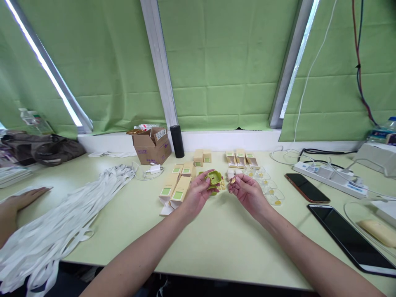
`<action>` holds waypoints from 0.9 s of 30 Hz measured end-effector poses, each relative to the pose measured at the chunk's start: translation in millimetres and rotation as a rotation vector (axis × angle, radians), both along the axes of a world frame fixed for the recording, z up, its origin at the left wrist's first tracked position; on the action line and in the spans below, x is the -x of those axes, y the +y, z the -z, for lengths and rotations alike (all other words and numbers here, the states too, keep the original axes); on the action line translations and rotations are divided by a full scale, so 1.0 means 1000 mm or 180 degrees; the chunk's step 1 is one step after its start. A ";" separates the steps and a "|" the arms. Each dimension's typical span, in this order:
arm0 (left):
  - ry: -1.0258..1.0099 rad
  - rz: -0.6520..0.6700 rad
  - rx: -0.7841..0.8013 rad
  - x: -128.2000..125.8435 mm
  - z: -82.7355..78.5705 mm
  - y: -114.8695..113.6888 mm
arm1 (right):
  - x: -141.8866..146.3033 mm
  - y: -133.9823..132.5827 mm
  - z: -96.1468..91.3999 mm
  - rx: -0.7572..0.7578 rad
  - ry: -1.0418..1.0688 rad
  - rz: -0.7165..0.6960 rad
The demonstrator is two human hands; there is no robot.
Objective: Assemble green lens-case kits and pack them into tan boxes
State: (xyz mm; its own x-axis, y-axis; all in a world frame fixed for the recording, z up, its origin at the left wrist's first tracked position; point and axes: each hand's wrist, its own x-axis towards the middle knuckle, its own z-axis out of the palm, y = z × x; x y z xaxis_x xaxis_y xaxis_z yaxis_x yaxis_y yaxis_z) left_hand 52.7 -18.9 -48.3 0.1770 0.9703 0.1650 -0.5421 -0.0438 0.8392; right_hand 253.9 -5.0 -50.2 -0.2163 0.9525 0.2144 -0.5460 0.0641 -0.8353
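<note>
My left hand point(198, 192) grips a small olive-green plastic shell point(214, 177) with a hollow inside, held above the table. Close by on the right, my right hand point(249, 192) pinches a small yellowish piece point(233, 180) between thumb and fingertips; its exact kind is too small to tell. Between the hands, small yellow pieces point(222, 184) lie on the table, partly hidden. Clear plastic pieces with yellow dots point(270, 191) lie beside my right hand. Beige cartons with green labels point(181, 190) stand just left of my left hand, some with flaps open.
More small cartons point(240, 159) stand farther back. A brown cardboard box point(152, 146) and a black cylinder point(177, 141) are at the back. White straps point(68, 218) and another person's hand point(31, 197) are left. Phones point(307, 187), a tablet point(349, 235) and a power strip point(331, 178) lie right.
</note>
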 end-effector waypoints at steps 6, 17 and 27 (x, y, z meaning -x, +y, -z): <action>0.0090 0.0001 -0.0027 -0.002 0.004 0.001 | 0.000 0.000 0.000 0.0251 0.0055 -0.0037; 0.0387 0.0183 -0.0284 -0.005 0.006 -0.001 | 0.003 -0.013 -0.007 -0.0859 -0.0660 0.0614; 0.0701 0.0008 -0.0593 -0.012 0.004 -0.003 | 0.004 -0.015 0.003 -0.1611 -0.1152 0.1198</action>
